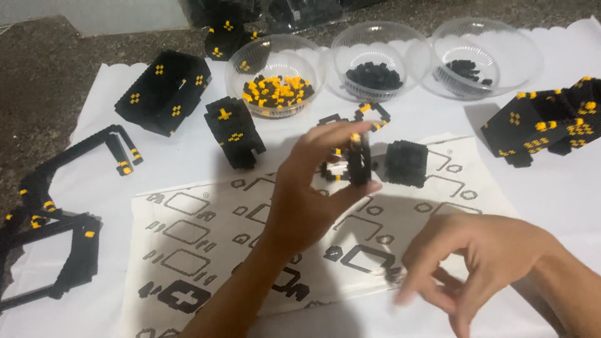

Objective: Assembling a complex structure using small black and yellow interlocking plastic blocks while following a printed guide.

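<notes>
I see the left hand point(307, 194) raised above the printed sheet point(206, 250), its grip clamped between thumb and fingers on a small black brick piece point(359, 159) with a yellow stud on top. My view shows the right hand point(476, 263) low over the sheet's near edge, fingers pinched toward something blurred; I cannot tell whether it holds anything. Behind, a bowl point(275, 75) of yellow and black bricks stands on the surface.
</notes>
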